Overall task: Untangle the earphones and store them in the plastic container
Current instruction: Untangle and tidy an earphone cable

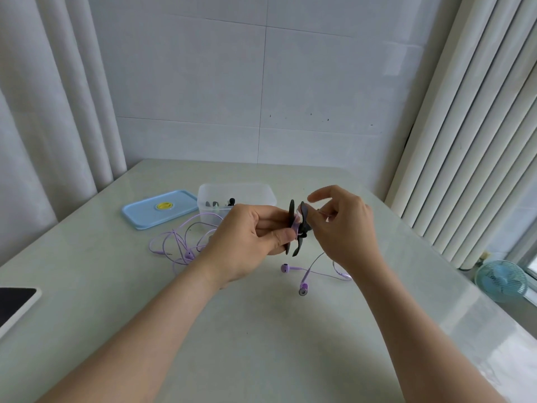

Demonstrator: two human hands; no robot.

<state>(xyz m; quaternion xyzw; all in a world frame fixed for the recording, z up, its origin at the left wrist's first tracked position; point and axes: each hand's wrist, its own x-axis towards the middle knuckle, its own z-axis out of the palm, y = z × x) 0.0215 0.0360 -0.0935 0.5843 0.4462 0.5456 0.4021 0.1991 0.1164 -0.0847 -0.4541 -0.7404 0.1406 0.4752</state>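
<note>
Pinching a black winder, the left hand holds firm; the right hand pinches the purple earphone cord. Risk: loose loops tighten into knots if pulled.

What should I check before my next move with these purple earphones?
1. Left hand grips the black winder: ok.
2. Right hand pinches the cable: ok.
3. Cable fully untangled: not ok, loops lie tangled on the table.
4. Container open, lid beside it: ok.
5. Earbuds free on the table: ok.
6. Room left inside container: cannot tell.
</note>
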